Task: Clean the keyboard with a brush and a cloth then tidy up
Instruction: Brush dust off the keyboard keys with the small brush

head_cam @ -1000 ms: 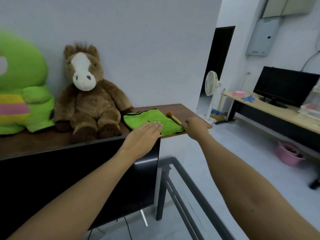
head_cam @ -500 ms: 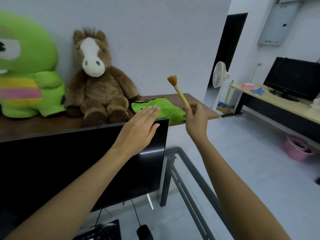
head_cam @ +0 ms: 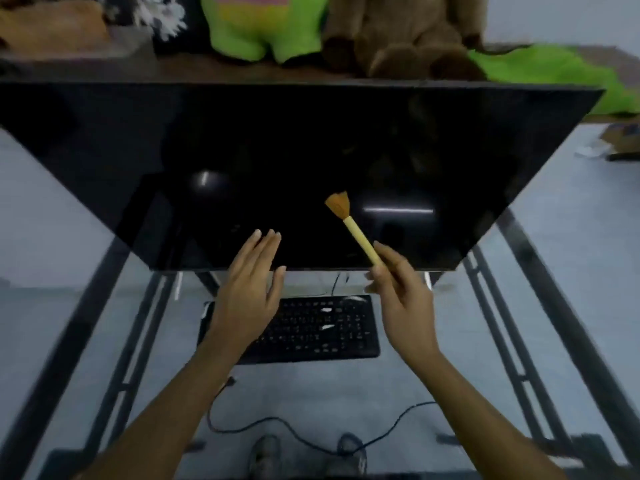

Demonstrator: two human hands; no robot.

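Note:
A black keyboard point(head_cam: 322, 329) lies on the glass desk, with a few white specks on its keys. My right hand point(head_cam: 401, 299) grips a small brush point(head_cam: 349, 221) by its pale wooden handle, orange bristles pointing up in front of the dark monitor. My left hand point(head_cam: 251, 296) hovers over the keyboard's left part, flat and holding nothing, fingers slightly apart. The green cloth point(head_cam: 554, 74) lies on the brown shelf behind the monitor, at the upper right.
A large black monitor point(head_cam: 277, 168) stands just behind the keyboard. Plush toys, a green one point(head_cam: 259, 26) and a brown one point(head_cam: 398, 32), sit on the shelf. Cables point(head_cam: 294, 427) run under the glass desk point(head_cam: 104, 341) with its black frame.
My view dropped from the shelf to the desk. My right hand lifted the brush off the shelf and brought it down in front of the monitor; my left hand left the cloth and came over the keyboard.

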